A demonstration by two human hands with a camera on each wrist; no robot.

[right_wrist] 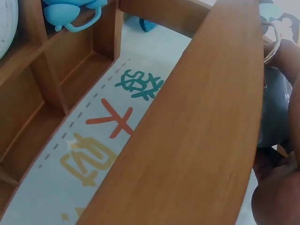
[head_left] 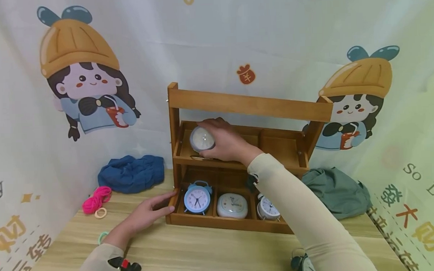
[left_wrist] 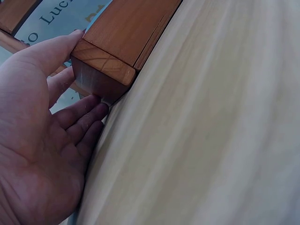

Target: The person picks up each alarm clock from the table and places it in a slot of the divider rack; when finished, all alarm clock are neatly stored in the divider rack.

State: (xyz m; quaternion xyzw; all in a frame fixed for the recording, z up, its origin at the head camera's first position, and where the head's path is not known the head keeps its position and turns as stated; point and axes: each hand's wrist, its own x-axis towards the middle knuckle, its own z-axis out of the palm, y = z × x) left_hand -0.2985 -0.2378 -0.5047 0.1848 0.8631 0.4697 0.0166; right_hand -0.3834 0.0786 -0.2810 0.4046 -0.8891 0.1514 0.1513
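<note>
My right hand (head_left: 226, 139) grips a small round alarm clock (head_left: 202, 138) with a pale rim and a glare-washed face. It holds the clock at the upper tier's left compartment; whether its base touches the shelf I cannot tell. In the right wrist view the clock's dark back (right_wrist: 274, 110) shows beside the wooden top bar (right_wrist: 187, 126). My left hand (head_left: 144, 213) rests against the lower left end of the wooden shelf (head_left: 223, 226), fingers and thumb fairly straight. In the left wrist view its fingertips (left_wrist: 96, 110) touch the end panel.
The lower tier holds a blue alarm clock (head_left: 197, 199), a whitish rounded clock (head_left: 232, 206) and a white alarm clock (head_left: 268, 208), partly behind the right sleeve. A dark clock (head_left: 307, 266) stands at the front. Blue cloth (head_left: 130, 174), pink yarn (head_left: 97, 199), a wooden ring (head_left: 101, 213) and green cloth (head_left: 337, 191) flank the shelf.
</note>
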